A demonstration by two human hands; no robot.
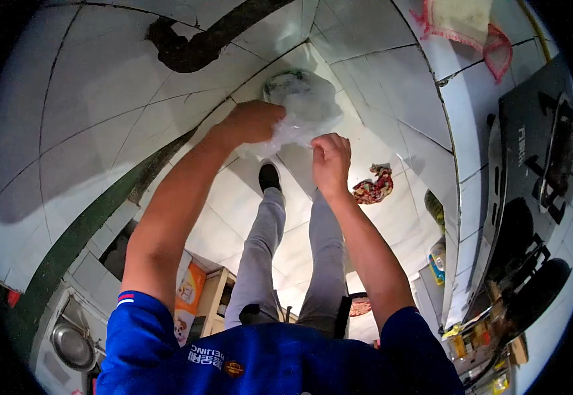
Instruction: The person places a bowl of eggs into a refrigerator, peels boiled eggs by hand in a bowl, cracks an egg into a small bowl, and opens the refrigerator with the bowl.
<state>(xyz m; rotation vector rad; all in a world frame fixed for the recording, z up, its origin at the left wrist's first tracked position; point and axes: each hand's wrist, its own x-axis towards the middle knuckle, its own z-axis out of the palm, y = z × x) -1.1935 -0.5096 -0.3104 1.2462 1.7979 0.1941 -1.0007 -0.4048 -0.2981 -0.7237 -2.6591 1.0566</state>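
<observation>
A clear, crumpled plastic bag point(309, 102) spreads between my two hands, low in the tiled corner. My left hand point(253, 122) grips its edge from the left, fingers closed and partly turned from view. On the right, the closed fingers of my right hand point(331, 158) pinch at the bag's near edge. Behind and under the plastic shows a dark, round container point(274, 80), mostly covered, so its full shape is hidden.
A patterned red cloth point(373, 185) lies on the tiled floor to the right. At upper left a dark pipe point(214, 39) runs along the wall. A black stove point(530, 191) stands at right, and a metal bowl point(73, 345) is at lower left.
</observation>
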